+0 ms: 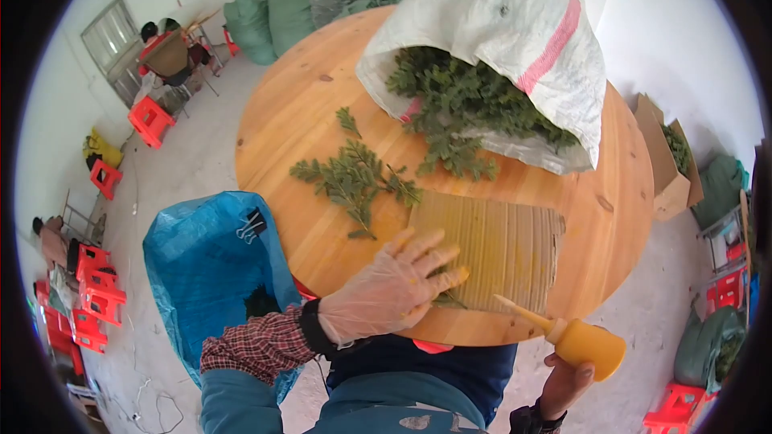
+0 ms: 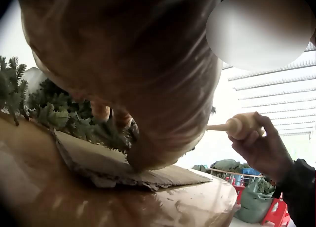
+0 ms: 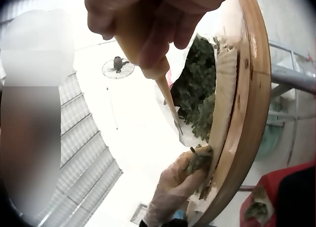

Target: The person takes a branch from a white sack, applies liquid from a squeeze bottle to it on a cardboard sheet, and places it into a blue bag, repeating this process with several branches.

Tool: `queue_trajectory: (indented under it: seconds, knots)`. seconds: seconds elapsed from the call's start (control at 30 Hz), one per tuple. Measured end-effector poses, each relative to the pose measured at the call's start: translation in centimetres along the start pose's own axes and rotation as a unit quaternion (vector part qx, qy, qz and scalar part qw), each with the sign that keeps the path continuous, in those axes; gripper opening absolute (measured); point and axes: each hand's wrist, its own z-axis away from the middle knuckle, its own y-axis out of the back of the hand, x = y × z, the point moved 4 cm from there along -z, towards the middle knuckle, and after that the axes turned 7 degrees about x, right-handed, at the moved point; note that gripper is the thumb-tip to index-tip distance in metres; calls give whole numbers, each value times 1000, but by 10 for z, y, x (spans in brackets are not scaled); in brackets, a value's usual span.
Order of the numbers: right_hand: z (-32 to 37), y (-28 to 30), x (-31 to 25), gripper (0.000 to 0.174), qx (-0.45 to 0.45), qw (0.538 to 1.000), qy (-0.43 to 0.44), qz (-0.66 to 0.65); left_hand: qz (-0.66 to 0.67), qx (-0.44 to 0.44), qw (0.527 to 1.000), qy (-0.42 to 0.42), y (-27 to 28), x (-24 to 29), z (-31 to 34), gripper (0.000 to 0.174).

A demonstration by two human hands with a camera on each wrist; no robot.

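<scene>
My left hand [image 1: 382, 285], in a clear glove with yellow-stained fingertips, is over the left part of a corrugated cardboard piece [image 1: 515, 253]. In the right wrist view, a small green sprig [image 3: 200, 162] is pinched between its thumb and fingers, against the cardboard; the left hand partly hides this sprig in the head view. The bare right hand [image 1: 567, 386] grips a yellow squeeze bottle [image 1: 591, 348] near the table's front edge. The bottle's tapered nozzle [image 1: 523, 311] points left, towards the cardboard's lower edge, apart from the sprig.
Loose sprigs [image 1: 350, 181] lie behind the left hand on the round wooden table [image 1: 277, 112]. A white sack [image 1: 490, 16] spills greenery at the back. Left of the table is an open blue bag [image 1: 189, 233]. Red stools [image 1: 149, 120] and seated people are farther left.
</scene>
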Motion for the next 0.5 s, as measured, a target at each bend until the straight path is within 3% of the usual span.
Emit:
queue_trajectory:
  seconds: [0.07,0.2,0.33,0.5]
  knots:
    - [-8,-2,17,70,9,998,-42,-56,-1,-15,1000,-23,-1,-3,-2,53]
    - [-22,-27,26,56,23,989,-70,-128,39,-91,994,49,8,-18,-11,47]
    - [-28,-27,40,54,16,988,-91,-126,-287,-1,940,187,50,-76,-6,52]
    - [-30,-48,42,56,-11,984,-118,-135,-328,-41,915,230,64,-128,-5,51]
